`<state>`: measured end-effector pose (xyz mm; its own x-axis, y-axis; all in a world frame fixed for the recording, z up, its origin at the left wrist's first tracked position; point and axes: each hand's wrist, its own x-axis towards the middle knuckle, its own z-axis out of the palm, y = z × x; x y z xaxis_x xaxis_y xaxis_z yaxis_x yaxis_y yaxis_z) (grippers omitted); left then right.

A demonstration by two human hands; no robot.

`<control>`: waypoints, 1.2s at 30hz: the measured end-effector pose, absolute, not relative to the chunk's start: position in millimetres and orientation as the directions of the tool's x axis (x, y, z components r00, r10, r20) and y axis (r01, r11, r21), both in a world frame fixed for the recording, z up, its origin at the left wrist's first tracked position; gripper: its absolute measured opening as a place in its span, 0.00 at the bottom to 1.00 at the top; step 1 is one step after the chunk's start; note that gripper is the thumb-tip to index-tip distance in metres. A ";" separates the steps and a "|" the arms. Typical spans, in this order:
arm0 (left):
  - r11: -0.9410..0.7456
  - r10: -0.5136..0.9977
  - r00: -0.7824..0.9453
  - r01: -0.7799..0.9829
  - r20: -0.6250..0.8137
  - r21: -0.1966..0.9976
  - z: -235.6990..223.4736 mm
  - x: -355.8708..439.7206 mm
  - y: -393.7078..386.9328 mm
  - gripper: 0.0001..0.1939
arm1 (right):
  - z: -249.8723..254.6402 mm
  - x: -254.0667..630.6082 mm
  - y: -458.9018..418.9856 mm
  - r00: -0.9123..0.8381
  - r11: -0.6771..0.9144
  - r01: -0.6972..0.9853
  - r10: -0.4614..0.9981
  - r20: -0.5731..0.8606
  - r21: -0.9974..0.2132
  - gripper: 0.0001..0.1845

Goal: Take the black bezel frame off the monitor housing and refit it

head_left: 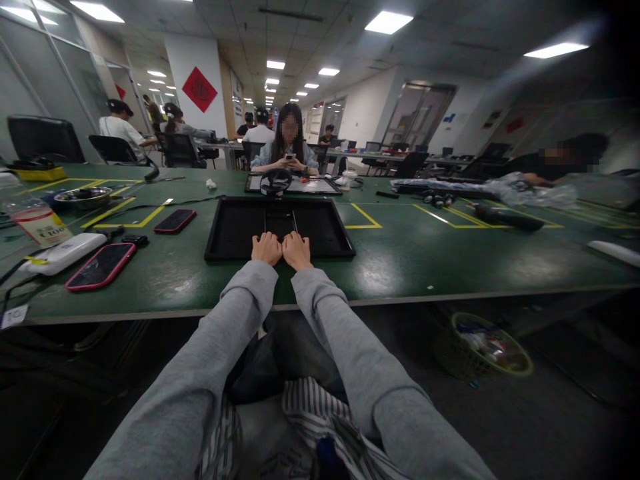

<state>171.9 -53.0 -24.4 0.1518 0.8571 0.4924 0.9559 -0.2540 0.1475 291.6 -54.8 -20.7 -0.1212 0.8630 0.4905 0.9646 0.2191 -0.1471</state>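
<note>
My left hand and my right hand rest side by side on the near rim of a black tray that lies on the green table. Both hands are curled, knuckles up, and touch each other. What the fingers grip, if anything, is hidden beneath them. Two thin rods lie lengthwise in the middle of the tray, just beyond my fingers. Grey sleeves cover both my arms.
Two phones, a white power bank and a bottle lie left. A second tray with headphones sits before a seated person opposite. A green basket stands on the floor, right.
</note>
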 end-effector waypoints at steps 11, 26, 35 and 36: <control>-0.261 0.847 0.164 0.957 0.505 0.129 -21.3 170.9 -57.3 0.19 | -15.9 291.8 -58.3 -0.149 0.233 0.965 0.864 0.480 -0.120 0.24; -0.250 0.859 0.156 0.959 0.488 0.134 -17.6 171.0 -58.6 0.18 | -14.0 290.7 -59.5 -0.141 0.235 0.961 0.866 0.479 -0.142 0.27; -0.245 0.852 0.151 0.961 0.502 0.126 -19.7 171.2 -58.2 0.18 | -14.8 290.0 -58.1 -0.127 0.222 0.963 0.873 0.472 -0.151 0.25; -0.244 0.850 0.151 0.962 0.504 0.122 -19.9 171.4 -57.9 0.18 | -15.1 289.8 -57.6 -0.126 0.219 0.964 0.873 0.471 -0.149 0.25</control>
<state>171.4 -57.9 -19.9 0.1513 0.8503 0.5040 0.9622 -0.2435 0.1220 289.8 -57.6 -15.1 -0.1256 0.8729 0.4714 0.9641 0.2194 -0.1494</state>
